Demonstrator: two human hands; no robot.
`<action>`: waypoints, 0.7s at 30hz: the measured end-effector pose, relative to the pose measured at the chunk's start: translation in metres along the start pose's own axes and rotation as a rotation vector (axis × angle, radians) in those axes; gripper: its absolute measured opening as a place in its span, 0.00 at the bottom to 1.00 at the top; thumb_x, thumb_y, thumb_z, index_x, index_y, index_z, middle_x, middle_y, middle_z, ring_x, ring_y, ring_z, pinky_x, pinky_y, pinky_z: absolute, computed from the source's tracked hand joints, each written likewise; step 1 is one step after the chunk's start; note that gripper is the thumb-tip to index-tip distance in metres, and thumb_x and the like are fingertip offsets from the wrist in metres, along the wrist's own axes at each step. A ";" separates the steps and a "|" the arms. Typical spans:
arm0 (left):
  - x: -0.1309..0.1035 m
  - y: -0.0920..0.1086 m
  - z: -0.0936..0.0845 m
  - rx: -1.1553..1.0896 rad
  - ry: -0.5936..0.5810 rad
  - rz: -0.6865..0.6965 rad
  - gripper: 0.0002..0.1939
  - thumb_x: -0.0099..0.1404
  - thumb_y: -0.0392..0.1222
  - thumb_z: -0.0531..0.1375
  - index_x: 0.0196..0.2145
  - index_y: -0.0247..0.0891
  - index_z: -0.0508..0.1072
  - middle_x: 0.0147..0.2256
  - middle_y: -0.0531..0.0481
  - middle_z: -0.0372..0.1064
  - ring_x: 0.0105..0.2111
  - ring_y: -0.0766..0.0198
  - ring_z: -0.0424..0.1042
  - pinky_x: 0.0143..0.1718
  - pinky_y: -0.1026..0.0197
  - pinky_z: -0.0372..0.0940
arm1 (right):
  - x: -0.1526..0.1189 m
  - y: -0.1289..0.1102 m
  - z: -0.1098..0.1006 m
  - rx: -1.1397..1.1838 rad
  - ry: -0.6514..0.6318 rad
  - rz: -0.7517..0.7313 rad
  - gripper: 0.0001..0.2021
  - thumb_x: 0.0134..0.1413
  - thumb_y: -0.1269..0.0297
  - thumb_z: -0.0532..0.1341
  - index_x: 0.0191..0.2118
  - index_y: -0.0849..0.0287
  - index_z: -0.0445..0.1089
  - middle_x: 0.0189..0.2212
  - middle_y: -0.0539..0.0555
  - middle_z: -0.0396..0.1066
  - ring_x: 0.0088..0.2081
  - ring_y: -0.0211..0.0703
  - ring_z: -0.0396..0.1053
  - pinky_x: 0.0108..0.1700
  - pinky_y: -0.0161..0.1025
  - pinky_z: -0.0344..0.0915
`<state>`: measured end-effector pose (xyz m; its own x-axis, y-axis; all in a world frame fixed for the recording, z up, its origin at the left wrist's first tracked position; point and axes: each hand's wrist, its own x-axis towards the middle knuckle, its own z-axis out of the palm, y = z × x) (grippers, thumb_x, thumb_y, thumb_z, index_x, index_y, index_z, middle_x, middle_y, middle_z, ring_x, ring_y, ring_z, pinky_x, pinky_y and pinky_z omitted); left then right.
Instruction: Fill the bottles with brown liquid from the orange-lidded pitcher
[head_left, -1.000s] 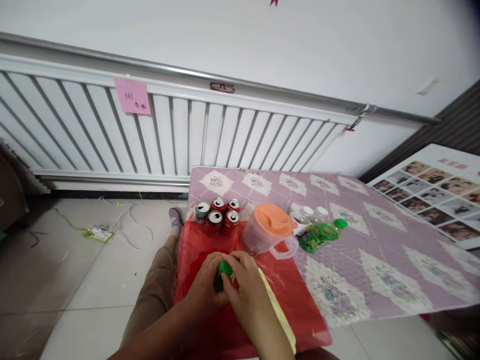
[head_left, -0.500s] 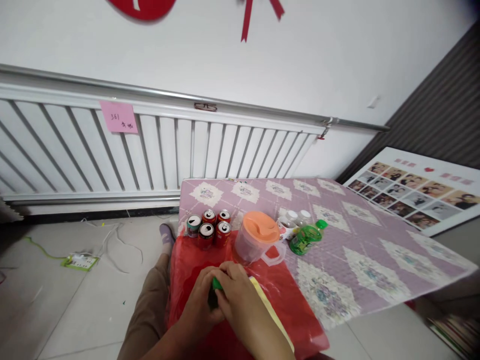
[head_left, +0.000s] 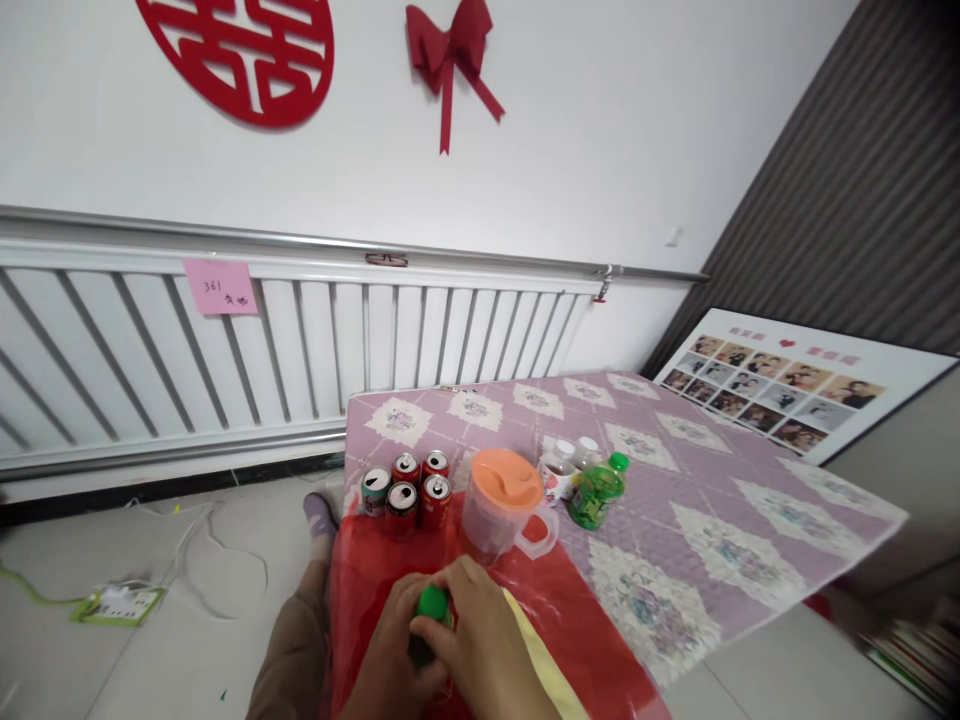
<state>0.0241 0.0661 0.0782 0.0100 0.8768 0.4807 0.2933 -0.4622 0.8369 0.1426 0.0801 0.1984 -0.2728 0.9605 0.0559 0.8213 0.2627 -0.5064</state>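
A bottle with a green cap [head_left: 433, 602] is between my hands, low in the middle of the view; most of its body is hidden by my fingers. My left hand [head_left: 391, 645] is closed around its left side. From the right, my right hand [head_left: 480, 625] grips it, with the thumb just below the cap. Under both hands lies a red plastic bag [head_left: 577, 635], and a yellow sheet or cloth [head_left: 541, 655] shows beside my right wrist. Just beyond stands a clear plastic pitcher [head_left: 487, 525] with an orange lid [head_left: 508, 478].
Several opened drink cans [head_left: 402, 505] stand left of the pitcher. To its right are a green bottle [head_left: 596, 495] and small white-capped bottles [head_left: 559, 470]. The patterned tablecloth [head_left: 750, 480] reaches toward a radiator [head_left: 405, 340]. A power strip [head_left: 120, 606] with cables lies on the floor.
My view has tilted upward, bringing more of the wall decorations into sight. The fingers of my right hand have shifted, so the green cap shows more fully. Both hands stay on the bottle.
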 end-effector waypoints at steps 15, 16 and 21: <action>-0.001 -0.010 0.002 -0.006 0.031 0.013 0.22 0.57 0.37 0.62 0.51 0.40 0.68 0.47 0.41 0.72 0.47 0.51 0.74 0.47 0.49 0.72 | -0.007 0.010 0.016 0.343 -0.015 0.053 0.34 0.44 0.69 0.67 0.61 0.59 0.64 0.59 0.60 0.65 0.62 0.55 0.59 0.64 0.50 0.54; -0.001 -0.009 0.001 -0.006 0.034 0.018 0.24 0.57 0.37 0.63 0.52 0.40 0.68 0.48 0.41 0.71 0.48 0.51 0.74 0.48 0.49 0.72 | -0.009 0.015 0.018 0.395 -0.021 0.009 0.32 0.48 0.69 0.64 0.62 0.58 0.63 0.61 0.59 0.63 0.63 0.53 0.58 0.64 0.49 0.53; -0.002 -0.008 0.001 0.021 0.043 0.063 0.28 0.56 0.35 0.62 0.55 0.40 0.64 0.50 0.40 0.70 0.50 0.51 0.73 0.49 0.49 0.72 | -0.014 0.028 0.022 0.541 0.008 -0.129 0.20 0.57 0.69 0.55 0.54 0.54 0.70 0.53 0.56 0.70 0.56 0.45 0.66 0.59 0.42 0.60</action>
<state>0.0231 0.0681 0.0704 -0.0117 0.8395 0.5432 0.3130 -0.5129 0.7993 0.1583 0.0723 0.1649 -0.3481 0.9250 0.1522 0.4066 0.2953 -0.8646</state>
